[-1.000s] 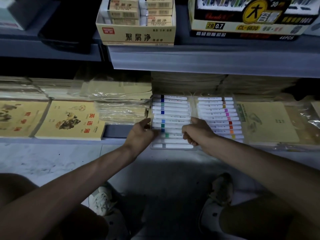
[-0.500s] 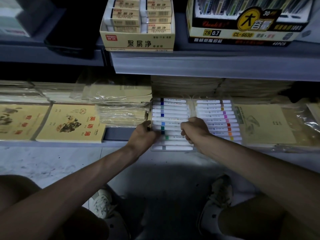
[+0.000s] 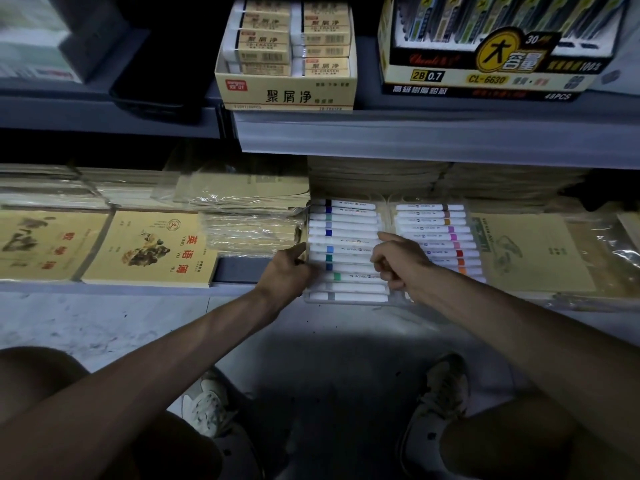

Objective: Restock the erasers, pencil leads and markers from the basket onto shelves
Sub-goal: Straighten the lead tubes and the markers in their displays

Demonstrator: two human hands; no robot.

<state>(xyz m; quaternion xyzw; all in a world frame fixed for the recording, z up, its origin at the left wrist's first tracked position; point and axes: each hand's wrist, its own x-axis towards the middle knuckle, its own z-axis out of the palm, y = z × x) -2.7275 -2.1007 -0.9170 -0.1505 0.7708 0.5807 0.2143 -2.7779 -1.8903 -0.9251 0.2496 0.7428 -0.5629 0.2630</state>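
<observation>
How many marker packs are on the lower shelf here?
2. The blue-green marker pack is gripped by the left hand and right hand; the pink-orange marker pack lies just right of it. More may be hidden.

1. Eraser box [image 3: 287,95], front: "聚屑净"; sleeves inside: "2B-ERASER".
2. Pencil-lead box [image 3: 485,79]: "2B 0.7", "CL-6630", "48PCS", "大容量", "30".
3. Notebook [image 3: 152,247], cover: "英语簿", "YING YU BU".
4. Marker pack [image 3: 346,233], barrels: "Acrylic"; remainder too small to read.

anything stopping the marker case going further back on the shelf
Yes: a brown paper stack sits right behind the marker case; wrapped notebooks flank its left, a second case its right. The left hand and right hand hold it.
</observation>
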